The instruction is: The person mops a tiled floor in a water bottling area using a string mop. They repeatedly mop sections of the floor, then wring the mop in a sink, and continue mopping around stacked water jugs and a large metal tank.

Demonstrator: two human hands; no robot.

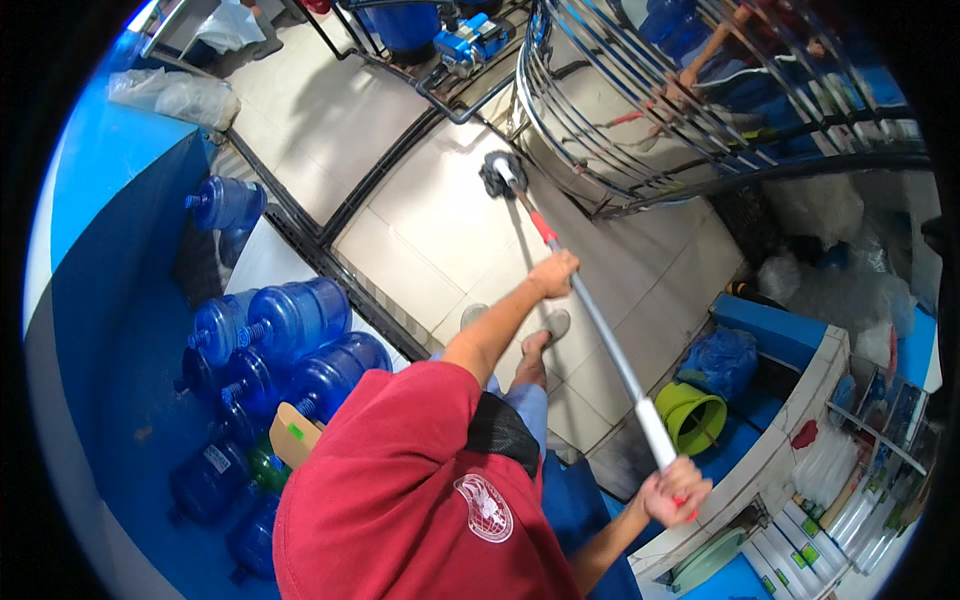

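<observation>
A mop (pixel 611 345) with a long grey handle and red and white sections slants across the middle of the view. My left hand (pixel 553 274) is closed round the handle partway down, below the red section. Near the handle's white top end, my right hand (pixel 674 490) grips it at a red end piece. The dark, stringy mop head (pixel 491 183) rests on the pale tiled floor (pixel 420 245), close to the foot of a curved metal rail (pixel 545 125). Both my feet stand on the tiles beside the handle.
Several blue water jugs (pixel 300 315) are piled on the left. Dark tracks (pixel 372 170) cross the floor. A blue pump (pixel 468 42) stands at the far side. Yellow-green buckets (pixel 692 415) and a blue plastic bag (pixel 720 362) sit at the right, by a tiled ledge (pixel 790 410).
</observation>
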